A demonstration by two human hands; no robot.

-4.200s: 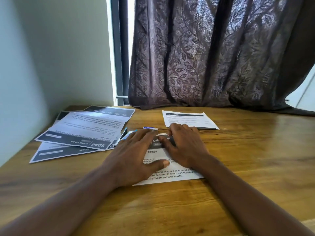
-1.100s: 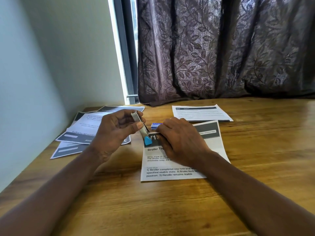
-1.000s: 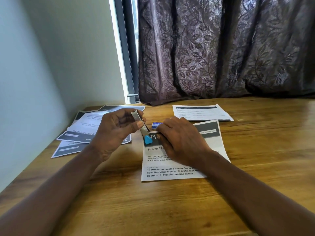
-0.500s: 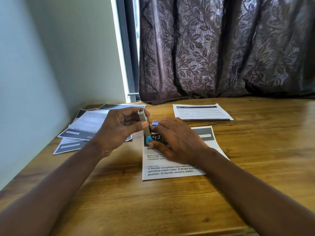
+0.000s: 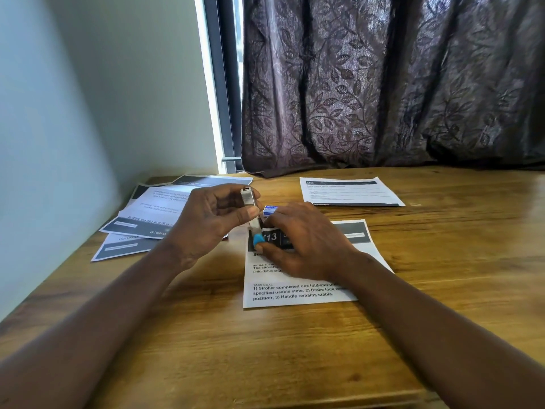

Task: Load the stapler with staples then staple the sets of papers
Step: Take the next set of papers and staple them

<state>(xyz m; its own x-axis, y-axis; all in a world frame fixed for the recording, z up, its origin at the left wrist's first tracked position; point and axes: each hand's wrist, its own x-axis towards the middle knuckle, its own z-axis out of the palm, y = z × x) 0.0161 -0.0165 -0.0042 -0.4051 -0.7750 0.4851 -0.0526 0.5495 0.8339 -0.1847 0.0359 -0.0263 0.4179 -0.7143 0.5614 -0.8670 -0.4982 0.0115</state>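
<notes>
We see the small silver metal stapler [image 5: 247, 197] w/ a blue plastic tip [image 5: 259, 240] held near upright at the middle of the view, blue end down. That end sits at the top left corner of a white printed set of papers [image 5: 295, 290] w/ a dark header band. The left hand [image 5: 206, 222] pinches the stapler's upper length btw. thumb & curled fingers; the top of the metal shows above the thumb. The right hand [image 5: 303, 243] lies on the set of papers, palm down. Its thumb & forefinger close on the stapler's low end, w/ the thumb tip touching the blue tip from below; the other fingers are curled on the header band.

Just behind the right hand's knuckles we see a small blue & white box [image 5: 269, 209] on the brown wooden table [image 5: 442, 261]; its print is too small to read. To the left, near the wall, is a loose overlapping pile of printed sheets [image 5: 153, 214], text upside down to us. Further back & to the right, well apart from the hands, a single white sheet w/ a dark header [image 5: 348, 191] lies flat.

Behind the table hangs a dark purple-brown curtain w/ a leaf pattern [image 5: 383, 84], its hem touching the tabletop. Beside it are a dark window frame [image 5: 224, 84] & a pale wall [image 5: 103, 98].
</notes>
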